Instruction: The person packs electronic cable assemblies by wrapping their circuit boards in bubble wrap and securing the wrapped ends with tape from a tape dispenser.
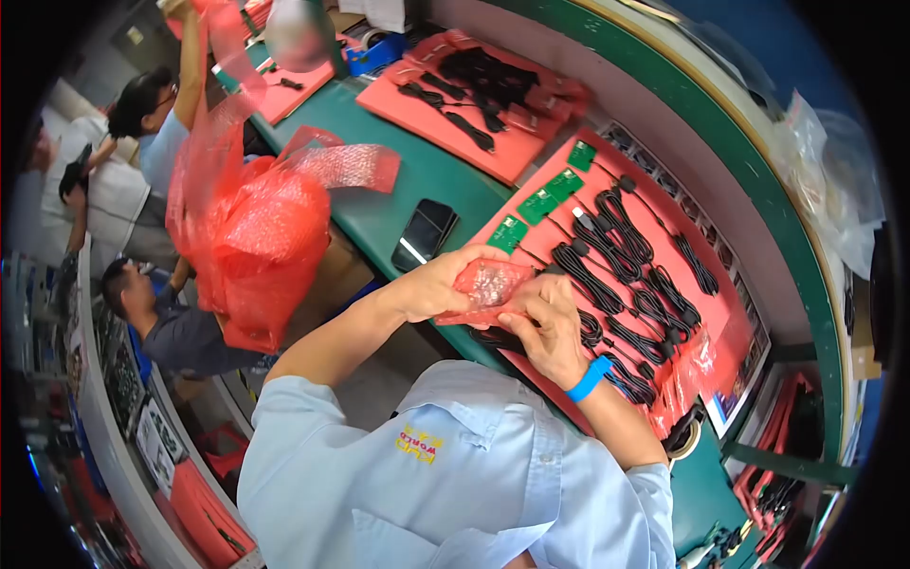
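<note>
My left hand (438,286) closes around one side of a small red bubble-wrap bag (495,283). On the other side, my right hand (550,327) pinches the bag's edge with bent fingers; a blue band circles that wrist. What the bag contains, if anything, cannot be made out. Just beyond my hands, a pink foam mat (730,327) bears several coiled black cables (621,237). Green circuit boards (538,205) lie along its far left side, some joined to cables. A black phone (426,230) rests on the table left of the mat.
A large heap of red bubble wrap (265,237) stands at the left of the green table (365,213). Farther back, another pink mat (493,163) carries black cables (488,76). A roll of tape (686,440) sits at the right. Two co-workers (152,114) are at the left.
</note>
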Tool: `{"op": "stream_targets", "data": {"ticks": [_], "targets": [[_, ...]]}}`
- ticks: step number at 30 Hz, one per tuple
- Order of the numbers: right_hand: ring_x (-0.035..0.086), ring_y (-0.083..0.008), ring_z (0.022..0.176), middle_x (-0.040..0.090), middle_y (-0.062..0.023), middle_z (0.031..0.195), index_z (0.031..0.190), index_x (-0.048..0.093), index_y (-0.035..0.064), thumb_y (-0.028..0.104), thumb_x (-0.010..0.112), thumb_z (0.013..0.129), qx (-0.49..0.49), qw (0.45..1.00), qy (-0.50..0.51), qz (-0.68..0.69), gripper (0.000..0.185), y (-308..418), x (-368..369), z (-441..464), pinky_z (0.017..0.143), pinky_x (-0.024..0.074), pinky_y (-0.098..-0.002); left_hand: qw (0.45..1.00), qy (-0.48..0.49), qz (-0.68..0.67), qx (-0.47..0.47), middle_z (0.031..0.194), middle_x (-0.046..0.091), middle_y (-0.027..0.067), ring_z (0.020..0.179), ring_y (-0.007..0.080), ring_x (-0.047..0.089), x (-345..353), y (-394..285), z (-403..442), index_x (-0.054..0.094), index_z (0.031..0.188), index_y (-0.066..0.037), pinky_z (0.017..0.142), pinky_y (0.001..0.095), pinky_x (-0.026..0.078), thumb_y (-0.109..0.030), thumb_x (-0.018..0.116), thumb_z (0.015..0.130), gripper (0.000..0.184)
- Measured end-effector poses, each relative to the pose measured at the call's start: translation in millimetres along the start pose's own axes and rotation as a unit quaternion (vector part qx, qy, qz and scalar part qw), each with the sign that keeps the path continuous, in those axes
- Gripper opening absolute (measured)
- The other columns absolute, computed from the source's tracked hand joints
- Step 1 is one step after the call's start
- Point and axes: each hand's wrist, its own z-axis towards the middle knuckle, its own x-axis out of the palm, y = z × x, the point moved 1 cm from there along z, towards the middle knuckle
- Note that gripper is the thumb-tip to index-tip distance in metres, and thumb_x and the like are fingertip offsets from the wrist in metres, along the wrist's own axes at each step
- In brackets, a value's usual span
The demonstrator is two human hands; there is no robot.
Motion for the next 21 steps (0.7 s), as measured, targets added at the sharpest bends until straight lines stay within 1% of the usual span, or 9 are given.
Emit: {"op": "stream_targets", "data": {"ticks": [2,6,10,13,15,17,19,20,21], "targets": [[0.057,-0.0255,0.093,0.059,-0.0100,0.099,0.076,0.066,0.0044,0.005,0.075,0.069,0.041,0.993,-0.102,0.044,0.012,8,-4,5,0.089,0.0415,-0.0394,0.998,0.016,0.055,0.020,0.129,0.048,0.0119,0.113,0.0196,0.054,5,-4,3,0.036,0.134,-0.001,0.092,0.0340,0.049,0.008,0.065,0.072,0.070],[0.056,-0.0158,0.076,0.060,-0.0025,0.078,0.073,0.064,0.0046,0.009,0.076,0.071,0.135,0.963,-0.107,0.208,0.013,-19,11,1,0.067,0.0457,-0.0313,0.992,0.035,0.118,0.002,0.130,0.047,0.0115,0.114,0.0193,0.053,12,-9,4,0.035,0.135,0.000,0.094,0.0335,0.048,0.001,0.068,0.074,0.069],[0.054,-0.0140,0.071,0.057,-0.0037,0.073,0.069,0.061,0.0040,0.008,0.077,0.071,0.178,0.924,-0.122,0.315,0.017,-36,26,-7,0.057,0.0427,-0.0300,0.989,0.065,0.132,-0.011,0.132,0.046,0.0121,0.115,0.0204,0.053,19,-30,-6,0.032,0.137,-0.001,0.094,0.0344,0.048,-0.010,0.074,0.072,0.078],[0.049,-0.0122,0.068,0.052,-0.0021,0.072,0.068,0.059,0.0056,0.007,0.078,0.069,0.145,0.934,-0.183,0.270,0.020,-31,19,-4,0.061,0.0394,-0.0273,0.993,0.046,-0.051,0.092,0.134,0.044,0.0136,0.118,0.0230,0.051,36,-22,-8,0.025,0.142,-0.002,0.098,0.0362,0.046,-0.024,0.084,0.062,0.102],[0.048,-0.0121,0.066,0.052,-0.0021,0.069,0.069,0.057,0.0057,0.006,0.078,0.069,0.141,0.926,-0.216,0.277,0.021,-27,13,-1,0.059,0.0391,-0.0276,0.996,-0.013,-0.014,0.085,0.136,0.042,0.0148,0.123,0.0262,0.047,44,-26,-7,0.020,0.145,-0.003,0.103,0.0384,0.041,-0.024,0.088,0.054,0.115],[0.050,-0.0136,0.065,0.054,-0.0037,0.068,0.068,0.055,0.0048,0.005,0.077,0.070,0.167,0.904,-0.220,0.327,0.022,-23,5,1,0.058,0.0406,-0.0287,0.979,-0.016,0.109,0.171,0.132,0.046,0.0147,0.121,0.0260,0.049,69,-28,-4,0.027,0.142,-0.002,0.102,0.0388,0.042,-0.016,0.084,0.061,0.100],[0.053,-0.0142,0.066,0.056,-0.0054,0.069,0.070,0.053,0.0035,0.004,0.075,0.072,0.159,0.896,-0.222,0.350,0.022,-22,-1,1,0.059,0.0431,-0.0288,0.954,-0.118,0.213,0.175,0.131,0.046,0.0141,0.120,0.0242,0.048,77,-20,-2,0.028,0.141,-0.001,0.101,0.0372,0.042,-0.005,0.084,0.060,0.098],[0.053,-0.0142,0.066,0.056,-0.0054,0.069,0.070,0.053,0.0035,0.004,0.075,0.072,0.162,0.894,-0.242,0.339,0.022,-21,-5,-1,0.059,0.0431,-0.0288,0.957,-0.095,0.215,0.173,0.131,0.046,0.0141,0.120,0.0242,0.048,77,-15,2,0.028,0.141,-0.001,0.101,0.0372,0.042,-0.005,0.084,0.060,0.098],[0.056,-0.0143,0.067,0.058,-0.0070,0.071,0.074,0.054,0.0022,0.003,0.073,0.073,0.143,0.899,-0.248,0.331,0.020,-19,-9,-2,0.058,0.0446,-0.0289,0.949,-0.166,0.202,0.175,0.125,0.049,0.0130,0.114,0.0222,0.052,72,-9,7,0.034,0.136,-0.001,0.098,0.0348,0.044,-0.001,0.078,0.064,0.084]]}}
